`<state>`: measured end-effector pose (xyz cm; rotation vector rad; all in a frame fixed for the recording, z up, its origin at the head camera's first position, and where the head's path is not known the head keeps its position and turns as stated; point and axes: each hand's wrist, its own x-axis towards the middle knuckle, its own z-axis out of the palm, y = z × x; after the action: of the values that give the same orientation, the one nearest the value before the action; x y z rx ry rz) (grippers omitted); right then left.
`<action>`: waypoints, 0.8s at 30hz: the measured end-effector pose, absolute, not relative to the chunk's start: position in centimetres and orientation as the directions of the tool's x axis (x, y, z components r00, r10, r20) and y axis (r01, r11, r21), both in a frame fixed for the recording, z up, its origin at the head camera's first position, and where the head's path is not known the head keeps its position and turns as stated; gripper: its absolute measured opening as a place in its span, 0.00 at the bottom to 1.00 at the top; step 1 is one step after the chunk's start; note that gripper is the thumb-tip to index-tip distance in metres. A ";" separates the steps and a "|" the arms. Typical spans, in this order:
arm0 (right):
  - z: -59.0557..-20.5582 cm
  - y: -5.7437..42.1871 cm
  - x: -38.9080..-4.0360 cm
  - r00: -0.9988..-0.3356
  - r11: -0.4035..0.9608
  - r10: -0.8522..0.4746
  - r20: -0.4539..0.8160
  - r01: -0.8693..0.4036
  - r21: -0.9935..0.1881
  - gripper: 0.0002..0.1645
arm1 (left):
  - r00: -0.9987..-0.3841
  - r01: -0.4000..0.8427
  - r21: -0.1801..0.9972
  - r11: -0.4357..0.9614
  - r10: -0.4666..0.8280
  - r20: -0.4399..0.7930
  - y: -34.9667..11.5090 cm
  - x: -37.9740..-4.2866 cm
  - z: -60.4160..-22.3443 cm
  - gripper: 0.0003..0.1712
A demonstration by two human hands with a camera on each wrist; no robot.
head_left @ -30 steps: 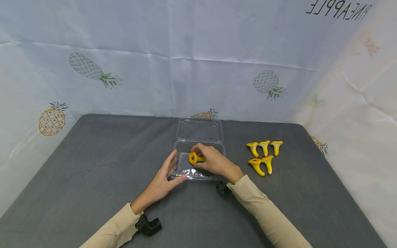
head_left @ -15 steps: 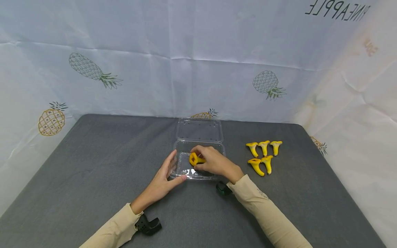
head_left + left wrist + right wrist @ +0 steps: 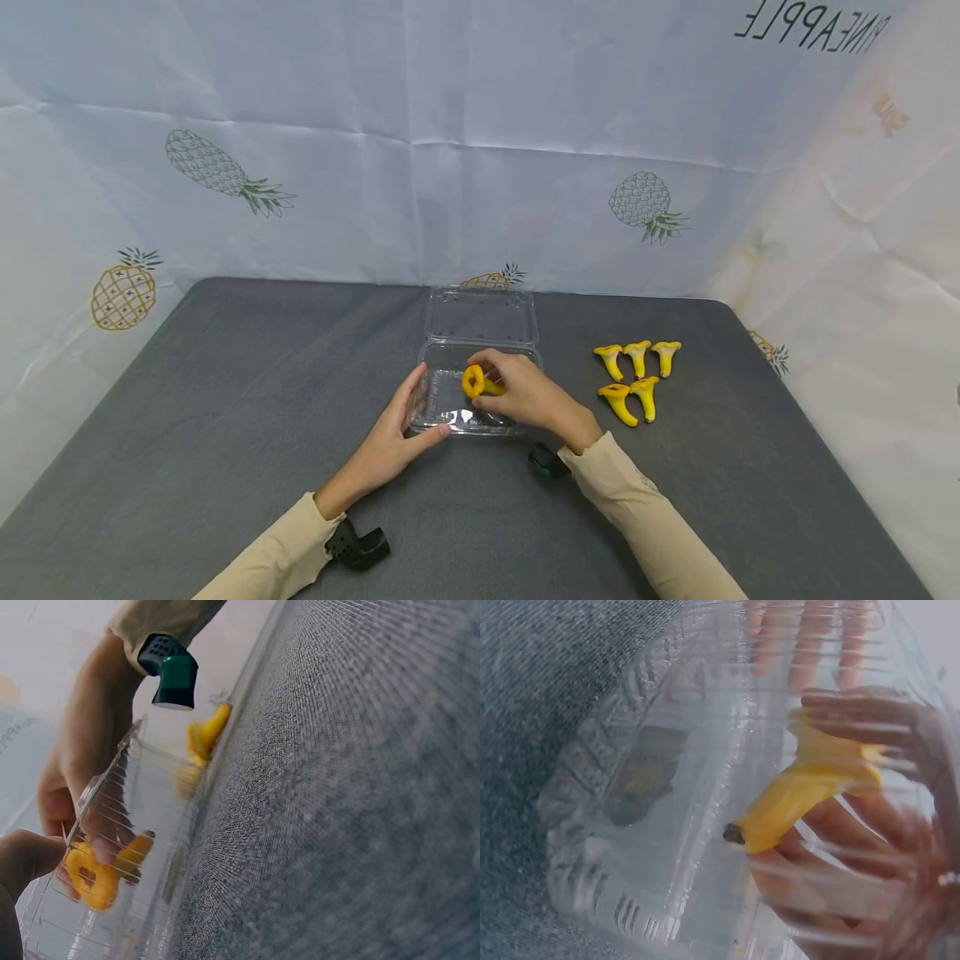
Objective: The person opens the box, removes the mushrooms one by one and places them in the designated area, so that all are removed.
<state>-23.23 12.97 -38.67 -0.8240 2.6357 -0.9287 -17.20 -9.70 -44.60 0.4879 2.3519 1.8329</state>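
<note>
A clear plastic clamshell box [image 3: 447,360] lies open on the table, its lid [image 3: 482,317] folded back. Above its base, my right hand [image 3: 528,396] pinches a yellow chanterelle mushroom [image 3: 473,382] by the stem. The cap points left, toward my left hand [image 3: 390,433]. That hand touches the box's front left corner, fingers straight along the left side and thumb at the front rim. In the right wrist view the mushroom [image 3: 799,791] shows through the box wall, dark stem end nearest. Whether it touches the box floor, I cannot tell.
Several more chanterelles [image 3: 618,406] lie in two rows on the grey tabletop [image 3: 225,400], right of the box. A pineapple-print cloth [image 3: 337,192] hangs behind the table and at its sides.
My right hand and the chanterelle have shifted slightly to the right, and the cap sits a little higher. The left hand and box stay put.
</note>
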 end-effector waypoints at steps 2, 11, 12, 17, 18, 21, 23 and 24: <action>-38.6 13.2 -23.1 -0.823 0.645 -0.568 -0.019 -0.430 -0.632 0.32 | -0.940 0.179 0.960 0.214 0.324 0.103 -9.7 -17.2 -44.6 0.54; -38.0 14.1 -22.5 -0.840 0.625 -0.543 0.016 -0.416 -0.661 0.33 | -0.941 0.177 0.959 0.219 0.323 0.100 -9.7 -17.2 -44.6 0.54; -37.9 14.2 -22.4 -0.841 0.618 -0.541 0.021 -0.414 -0.668 0.33 | -0.940 0.179 0.959 0.218 0.325 0.101 -9.7 -17.2 -44.6 0.54; -37.4 14.9 -22.2 -0.849 0.597 -0.527 0.050 -0.411 -0.689 0.33 | -0.940 0.182 0.960 0.212 0.325 0.107 -9.6 -17.2 -44.6 0.54; -37.3 15.0 -22.1 -0.850 0.597 -0.523 0.057 -0.413 -0.688 0.33 | -0.940 0.183 0.960 0.211 0.325 0.108 -9.6 -17.2 -44.6 0.54; -37.0 15.5 -22.1 -0.855 0.600 -0.512 0.079 -0.422 -0.680 0.33 | -0.940 0.190 0.959 0.209 0.322 0.116 -9.6 -17.2 -44.7 0.54; -36.8 15.8 -22.0 -0.859 0.603 -0.503 0.094 -0.427 -0.674 0.33 | -0.939 0.193 0.959 0.210 0.322 0.119 -9.7 -17.2 -44.7 0.54; -36.7 16.0 -22.0 -0.861 0.603 -0.498 0.102 -0.428 -0.673 0.33 | -0.939 0.196 0.958 0.209 0.322 0.121 -9.7 -17.2 -44.8 0.54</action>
<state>-22.03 15.99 -36.71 -0.7893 2.7257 -1.1052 -17.18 -9.66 -44.76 0.5072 2.3593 1.8444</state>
